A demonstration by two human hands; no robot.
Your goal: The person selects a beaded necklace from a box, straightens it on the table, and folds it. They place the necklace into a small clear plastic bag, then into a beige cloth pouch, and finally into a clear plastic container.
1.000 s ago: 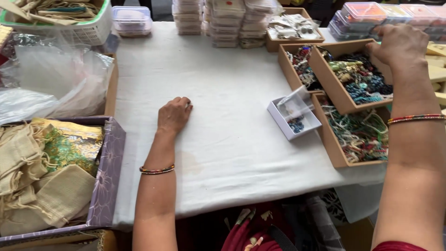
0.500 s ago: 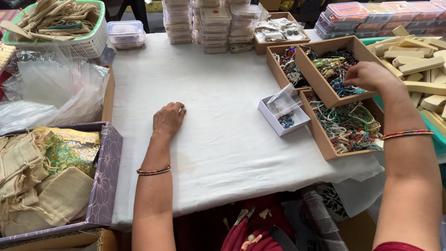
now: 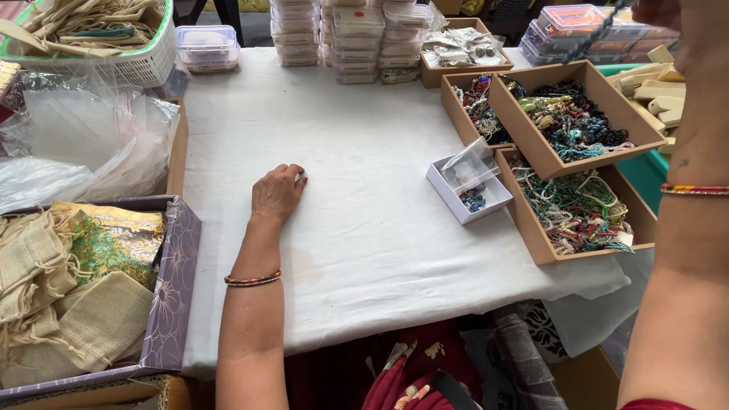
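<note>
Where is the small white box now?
In the head view, the small white box sits right of centre on the white cloth, touching the wooden trays of beads.

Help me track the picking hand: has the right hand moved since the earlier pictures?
Yes. The right hand rose from the tilted bead tray toward the frame's top right corner.

The left hand (image 3: 277,191) is resting knuckles-up with its fingers curled loosely under, the bare forearm running straight back toward the body — a thin multicoloured beaded bangle (image 3: 254,279) is sitting partway up that forearm. The right arm is rising steeply along the right edge of the view, forearm close to the camera and wearing a matching thin red-and-gold bangle (image 3: 694,189) at the wrist. The right hand (image 3: 668,14) is lifted to the top corner — mostly cut off, so its grip is not showing.
</note>
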